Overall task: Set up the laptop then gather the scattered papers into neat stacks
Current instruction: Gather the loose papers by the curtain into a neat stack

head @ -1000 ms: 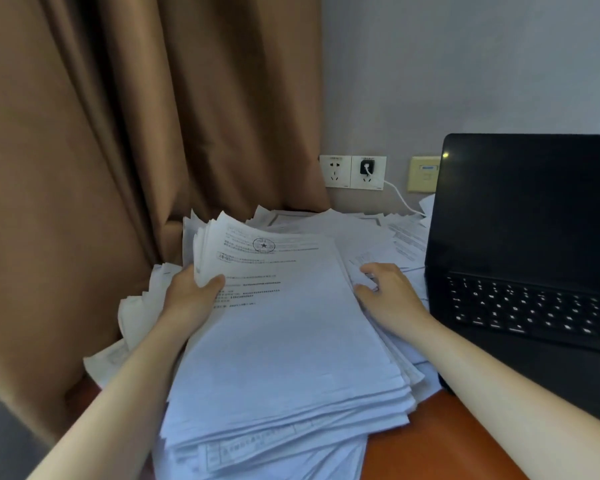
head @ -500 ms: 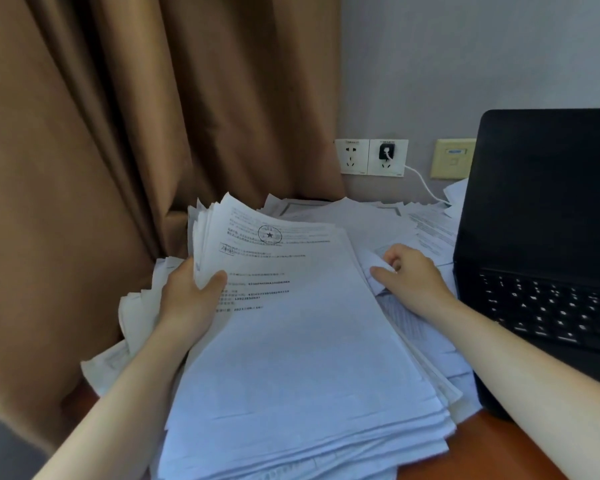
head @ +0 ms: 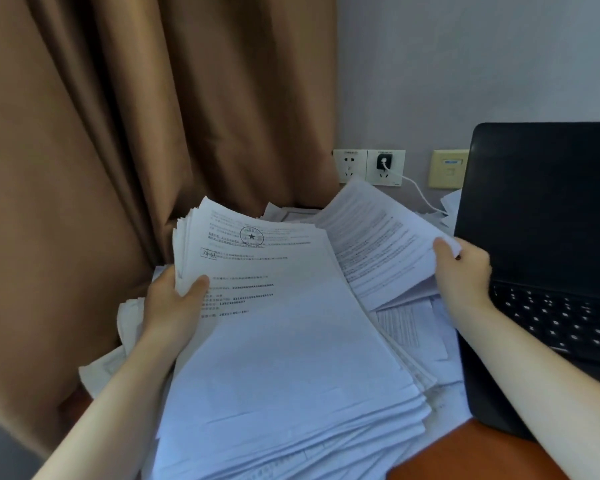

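L hand [head: 174, 303] grips the left edge of a thick paper stack [head: 284, 341], thumb on top of the printed page w/ a round star stamp, fingers underneath. R hand [head: 463, 271] pinches a few sheets [head: 378, 244] by their right edge, held up off the pile & tilted, just beside the stack's upper right. Stack is fanned, edges uneven, lying on more loose papers [head: 409, 327] spread over the reddish-brown desk [head: 465, 452]. Laptop [head: 548, 209] sits open at right, screen dark, keyboard beside R forearm; papers reach its left edge. Behind: tan curtain [head: 118, 133] at left, wall sockets [head: 368, 166] w/ a white cable [head: 420, 192] plugged in.
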`<state>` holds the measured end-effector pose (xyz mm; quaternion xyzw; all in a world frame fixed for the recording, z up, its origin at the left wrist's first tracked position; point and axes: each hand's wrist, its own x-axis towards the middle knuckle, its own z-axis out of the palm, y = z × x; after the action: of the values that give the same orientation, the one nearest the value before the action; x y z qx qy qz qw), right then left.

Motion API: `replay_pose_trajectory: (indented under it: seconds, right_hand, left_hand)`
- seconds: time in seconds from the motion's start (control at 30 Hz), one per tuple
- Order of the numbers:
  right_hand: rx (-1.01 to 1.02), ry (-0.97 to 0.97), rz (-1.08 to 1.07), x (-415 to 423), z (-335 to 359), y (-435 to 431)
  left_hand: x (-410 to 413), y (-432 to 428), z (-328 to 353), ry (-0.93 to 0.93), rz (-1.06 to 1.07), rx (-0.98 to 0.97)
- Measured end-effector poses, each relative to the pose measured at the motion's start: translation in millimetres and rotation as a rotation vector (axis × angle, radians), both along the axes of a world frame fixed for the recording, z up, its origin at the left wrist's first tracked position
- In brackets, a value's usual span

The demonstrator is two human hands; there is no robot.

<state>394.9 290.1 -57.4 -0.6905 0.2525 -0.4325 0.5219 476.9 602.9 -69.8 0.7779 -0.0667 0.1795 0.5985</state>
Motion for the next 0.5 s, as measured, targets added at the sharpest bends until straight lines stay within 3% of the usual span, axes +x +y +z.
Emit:
replay_pose_trajectory:
  seconds: [0.1,0.23,0.3,0.5]
  right_hand:
    - [0.026,0.087,0.212,-0.2,-3.8,0.0]
    - [-0.252,0.415,0.279,1.7,-7.7,7.0]
    - [-0.202,0.387,0.235,3.6,-7.6,8.0]
    - [0.066,0.041,0.038,-1.8,2.3,6.5]
  left_hand:
    - [-0.5,-1.3,-0.7,-0.013,0.020,0.058]
    - [1.7,-1.0,-1.1,-0.011,0.034,0.114]
    - [1.7,-1.1,-1.8,-0.013,0.037,0.112]
    - [2.2,-0.5,-2.1,-0.003,0.035,0.093]
